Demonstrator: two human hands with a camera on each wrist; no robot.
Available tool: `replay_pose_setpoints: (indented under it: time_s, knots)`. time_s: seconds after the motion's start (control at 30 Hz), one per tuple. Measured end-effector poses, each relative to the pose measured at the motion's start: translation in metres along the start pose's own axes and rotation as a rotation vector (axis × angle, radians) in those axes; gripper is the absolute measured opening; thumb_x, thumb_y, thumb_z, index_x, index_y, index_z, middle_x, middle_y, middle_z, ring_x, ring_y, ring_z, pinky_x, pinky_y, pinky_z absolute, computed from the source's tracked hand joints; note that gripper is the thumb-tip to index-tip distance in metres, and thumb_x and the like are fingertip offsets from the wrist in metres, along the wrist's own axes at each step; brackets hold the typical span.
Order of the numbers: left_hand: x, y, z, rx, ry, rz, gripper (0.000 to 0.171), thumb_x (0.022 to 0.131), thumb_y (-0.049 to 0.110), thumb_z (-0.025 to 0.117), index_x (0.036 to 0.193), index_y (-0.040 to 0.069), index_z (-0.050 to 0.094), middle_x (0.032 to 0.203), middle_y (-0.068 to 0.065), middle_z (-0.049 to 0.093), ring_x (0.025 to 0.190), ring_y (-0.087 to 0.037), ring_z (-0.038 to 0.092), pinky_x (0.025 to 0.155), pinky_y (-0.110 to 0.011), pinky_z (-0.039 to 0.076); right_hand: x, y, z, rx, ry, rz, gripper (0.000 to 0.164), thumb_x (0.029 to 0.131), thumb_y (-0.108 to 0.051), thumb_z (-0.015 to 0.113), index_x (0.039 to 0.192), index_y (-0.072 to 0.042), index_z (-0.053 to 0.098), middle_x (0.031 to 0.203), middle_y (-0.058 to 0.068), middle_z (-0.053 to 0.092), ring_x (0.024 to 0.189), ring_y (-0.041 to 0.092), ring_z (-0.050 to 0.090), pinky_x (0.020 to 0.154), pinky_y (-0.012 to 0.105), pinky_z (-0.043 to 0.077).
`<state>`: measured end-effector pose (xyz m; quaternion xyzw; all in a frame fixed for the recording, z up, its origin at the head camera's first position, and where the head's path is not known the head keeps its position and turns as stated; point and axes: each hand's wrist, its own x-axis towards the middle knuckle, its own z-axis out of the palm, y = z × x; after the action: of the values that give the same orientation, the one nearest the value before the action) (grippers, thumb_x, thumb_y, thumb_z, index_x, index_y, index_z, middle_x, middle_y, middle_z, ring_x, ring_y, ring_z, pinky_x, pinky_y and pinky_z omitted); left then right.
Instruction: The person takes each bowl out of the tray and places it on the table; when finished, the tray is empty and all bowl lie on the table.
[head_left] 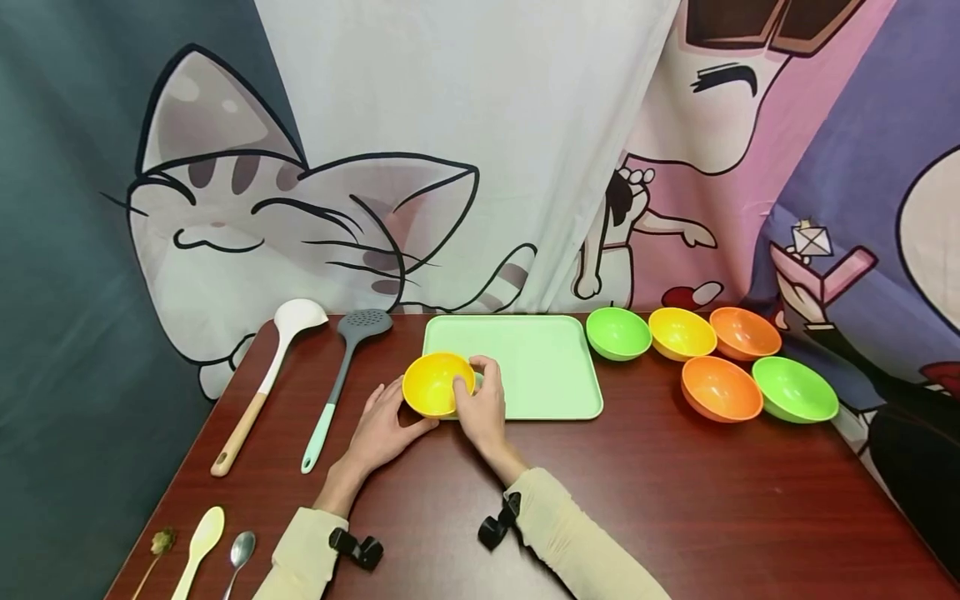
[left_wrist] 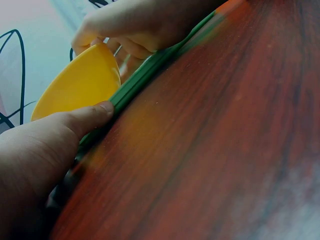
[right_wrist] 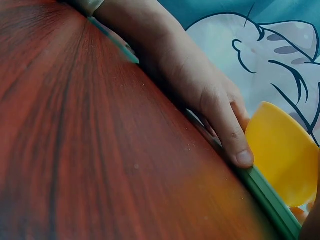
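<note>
A yellow bowl (head_left: 435, 383) is at the front left corner of a light green tray (head_left: 551, 367). My right hand (head_left: 482, 404) pinches the bowl's right rim, thumb on the inside and fingers outside. On the other side, my left hand (head_left: 384, 425) lies at the tray's corner with its fingers fairly straight beside the bowl. Its thumb touches the tray's front edge in the left wrist view, close to the bowl (left_wrist: 82, 82). From the right wrist view, the bowl (right_wrist: 282, 155) hides part of the tray; whether its base rests on the tray I cannot tell.
Left on the table (head_left: 675, 517) lie a white ladle (head_left: 281, 350), a grey slotted turner (head_left: 348, 358), a cream spoon (head_left: 204, 537), a small metal spoon (head_left: 242, 550) and a thin stick (head_left: 153, 558). Green (head_left: 618, 333), yellow (head_left: 682, 333) and orange bowls (head_left: 722, 389) stand at right.
</note>
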<state>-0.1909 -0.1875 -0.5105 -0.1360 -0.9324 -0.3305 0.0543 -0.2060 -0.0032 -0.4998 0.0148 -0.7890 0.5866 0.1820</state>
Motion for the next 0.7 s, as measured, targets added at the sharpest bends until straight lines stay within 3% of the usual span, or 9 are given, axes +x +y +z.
replay_pose_setpoints:
  time_s: [0.17, 0.27, 0.53, 0.7]
  knots:
    - [0.000, 0.000, -0.003, -0.002, 0.006, 0.006, 0.086, 0.083, 0.055, 0.075, 0.151, 0.014, 0.043, 0.155, -0.009, 0.045, 0.147, -0.027, 0.037, 0.124, -0.055, 0.015, 0.002, 0.001, 0.002, 0.010, 0.009, 0.019, 0.027, 0.090, -0.012, 0.060, 0.117, -0.010, 0.056, 0.112, 0.011, 0.066, 0.103, 0.025, 0.063, 0.090, 0.041, 0.050]
    - [0.001, 0.000, -0.003, 0.002, 0.009, 0.007, 0.087, 0.082, 0.056, 0.075, 0.152, 0.015, 0.042, 0.155, -0.008, 0.045, 0.147, -0.027, 0.037, 0.123, -0.056, 0.015, 0.004, 0.000, 0.002, 0.053, 0.046, 0.008, 0.024, 0.089, -0.006, 0.059, 0.113, -0.008, 0.059, 0.107, 0.012, 0.068, 0.100, 0.027, 0.065, 0.090, 0.043, 0.053]
    - [0.001, -0.001, -0.002, 0.005, 0.031, 0.030, 0.085, 0.081, 0.049, 0.079, 0.149, 0.012, 0.045, 0.150, -0.010, 0.050, 0.143, -0.029, 0.041, 0.122, -0.059, 0.017, 0.001, -0.004, -0.002, 0.253, 0.073, 0.014, 0.018, 0.090, -0.001, 0.062, 0.107, -0.007, 0.066, 0.100, 0.012, 0.069, 0.096, 0.024, 0.066, 0.074, 0.027, 0.057]
    - [-0.003, -0.002, 0.002, -0.005, 0.026, 0.045, 0.080, 0.082, 0.040, 0.080, 0.148, 0.011, 0.046, 0.149, -0.011, 0.052, 0.144, -0.030, 0.040, 0.122, -0.059, 0.017, -0.007, -0.008, -0.008, 0.336, 0.053, 0.008, 0.018, 0.090, 0.006, 0.059, 0.107, 0.003, 0.064, 0.101, 0.019, 0.067, 0.093, 0.022, 0.064, 0.069, 0.022, 0.056]
